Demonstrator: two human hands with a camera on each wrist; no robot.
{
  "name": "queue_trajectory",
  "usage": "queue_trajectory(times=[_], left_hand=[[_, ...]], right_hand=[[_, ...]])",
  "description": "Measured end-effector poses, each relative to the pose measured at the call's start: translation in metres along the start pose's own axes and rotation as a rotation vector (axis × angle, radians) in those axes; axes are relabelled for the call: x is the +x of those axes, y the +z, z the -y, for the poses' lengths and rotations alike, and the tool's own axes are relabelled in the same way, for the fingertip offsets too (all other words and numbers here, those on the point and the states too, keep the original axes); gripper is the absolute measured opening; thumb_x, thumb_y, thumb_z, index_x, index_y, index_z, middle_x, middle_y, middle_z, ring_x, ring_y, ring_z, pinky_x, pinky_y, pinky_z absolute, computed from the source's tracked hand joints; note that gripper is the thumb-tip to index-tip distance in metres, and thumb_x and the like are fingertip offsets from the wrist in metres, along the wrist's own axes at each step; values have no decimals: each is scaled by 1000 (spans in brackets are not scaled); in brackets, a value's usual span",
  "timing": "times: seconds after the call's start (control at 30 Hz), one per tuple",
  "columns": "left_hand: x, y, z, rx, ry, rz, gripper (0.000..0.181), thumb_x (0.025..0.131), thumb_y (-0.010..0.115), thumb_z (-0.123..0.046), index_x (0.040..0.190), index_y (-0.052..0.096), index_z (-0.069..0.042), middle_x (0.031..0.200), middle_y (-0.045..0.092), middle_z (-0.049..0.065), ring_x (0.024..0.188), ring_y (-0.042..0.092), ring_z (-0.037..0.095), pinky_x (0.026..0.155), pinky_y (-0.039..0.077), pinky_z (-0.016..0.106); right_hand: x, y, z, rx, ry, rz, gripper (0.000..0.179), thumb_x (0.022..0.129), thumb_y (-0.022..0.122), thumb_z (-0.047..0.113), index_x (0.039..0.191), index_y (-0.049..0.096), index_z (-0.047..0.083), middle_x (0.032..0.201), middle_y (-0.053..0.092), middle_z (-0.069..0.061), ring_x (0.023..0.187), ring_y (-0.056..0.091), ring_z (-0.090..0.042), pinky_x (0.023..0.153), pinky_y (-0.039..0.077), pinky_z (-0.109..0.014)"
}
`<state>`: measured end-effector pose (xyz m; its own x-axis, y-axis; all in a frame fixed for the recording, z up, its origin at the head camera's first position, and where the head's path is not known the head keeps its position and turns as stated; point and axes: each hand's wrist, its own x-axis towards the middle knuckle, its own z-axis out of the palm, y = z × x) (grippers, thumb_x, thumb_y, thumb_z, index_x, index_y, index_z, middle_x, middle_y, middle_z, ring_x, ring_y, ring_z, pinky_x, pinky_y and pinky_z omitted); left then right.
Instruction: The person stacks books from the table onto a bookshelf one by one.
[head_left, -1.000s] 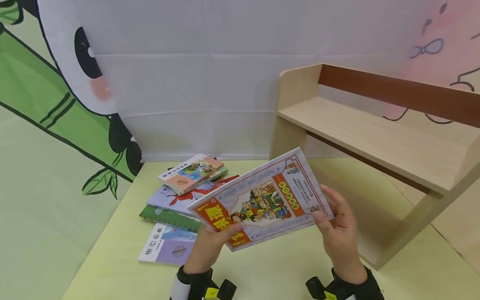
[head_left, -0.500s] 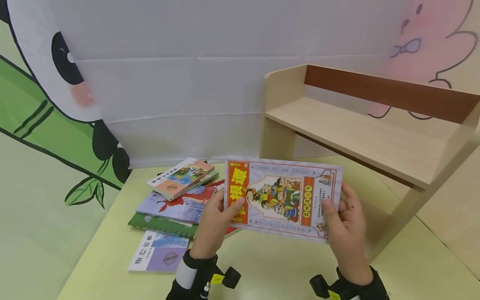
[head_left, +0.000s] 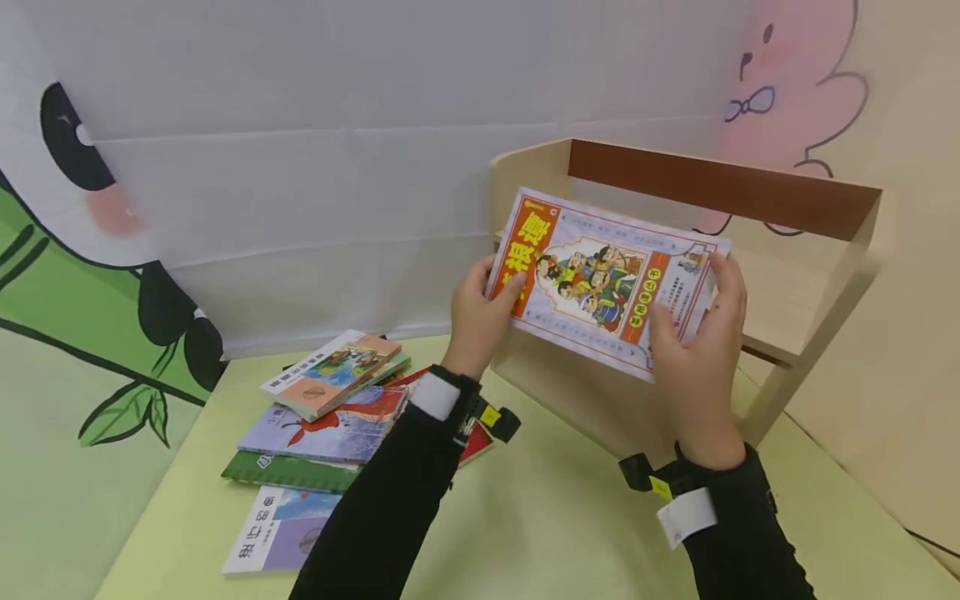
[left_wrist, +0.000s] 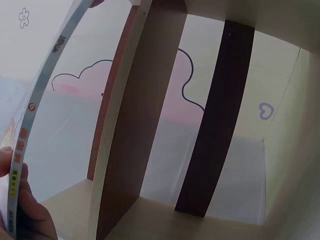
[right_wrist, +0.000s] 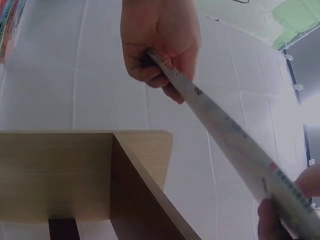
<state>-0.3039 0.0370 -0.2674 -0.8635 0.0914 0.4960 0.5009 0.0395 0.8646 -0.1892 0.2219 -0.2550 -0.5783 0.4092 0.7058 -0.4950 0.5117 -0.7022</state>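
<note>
A thin picture book [head_left: 592, 279] with a red-and-yellow title band and a cartoon group on its cover is held up in front of the shelf. My left hand [head_left: 480, 321] pinches its left end, thumb on the cover and fingers behind. At the other end my right hand [head_left: 701, 358] grips it the same way. In the left wrist view the book's spine [left_wrist: 31, 107] runs up the left side, with the shelf beyond it. From the right wrist the book [right_wrist: 225, 130] appears nearly edge-on, one hand at each end.
The two-tier wooden shelf [head_left: 832, 292] with a brown back rail [head_left: 720, 187] stands behind the book, at the right. On the table [head_left: 517, 517] at left lie several stacked books, an orange-and-white one [head_left: 333, 371] on top and a purple one [head_left: 281, 533] nearest. A printed cloth [head_left: 300, 183] hangs behind.
Both hands have raised the book from above the table to in front of the shelf's upper tier. It swung from slanting up rightward to slanting down rightward. The head view has shifted right.
</note>
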Motion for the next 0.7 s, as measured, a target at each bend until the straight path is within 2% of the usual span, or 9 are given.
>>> queue_trajectory(times=[0.1,0.13,0.23,0.37,0.43,0.57,0.7], left_hand=[[20,7,-3,12,-22,-11,44,95,64,-23,132,50,-2,113,61,13,91,62,22,81,56,34],[26,9,-4,13,-29,-13,44,96,63,-23,132,50,-2,113,61,13,92,62,23,82,56,35],[40,16,-5,22,-52,-27,44,96,63,-21,133,50,-1,115,60,14,94,61,23,84,55,35],[54,25,-6,49,-69,-41,43,95,64,-20,130,52,1,115,61,16,94,60,23,84,54,34],[60,30,-6,70,-76,-42,42,94,65,-20,129,53,1,114,61,16,93,60,23,82,54,34],[70,40,-5,134,-85,-29,41,93,67,-21,126,57,0,112,63,14,91,60,21,77,53,31],[76,46,-3,211,-87,2,43,93,67,-24,128,57,-2,112,64,12,91,60,20,75,52,29]], right_hand=[[11,6,-1,-70,-19,27,73,87,62,-3,151,25,2,161,0,-1,126,38,-16,90,44,-16],[14,7,-3,-88,-33,37,75,86,64,-3,151,26,1,161,-4,-3,128,38,-17,92,44,-17],[20,10,-8,-217,-126,107,80,81,73,0,148,30,-6,161,4,-11,132,36,-25,95,46,-30],[26,8,-16,-453,-285,215,97,67,90,13,142,35,-13,154,22,-24,131,28,-43,98,36,-52],[28,7,-18,-520,-334,236,102,62,93,15,140,35,-16,151,24,-28,127,27,-49,96,31,-57],[31,4,-22,-589,-351,220,97,63,92,14,138,37,-18,149,26,-30,126,29,-52,97,31,-58],[33,2,-22,-619,-297,201,91,66,90,16,135,42,-17,145,33,-32,124,33,-54,98,33,-60]])
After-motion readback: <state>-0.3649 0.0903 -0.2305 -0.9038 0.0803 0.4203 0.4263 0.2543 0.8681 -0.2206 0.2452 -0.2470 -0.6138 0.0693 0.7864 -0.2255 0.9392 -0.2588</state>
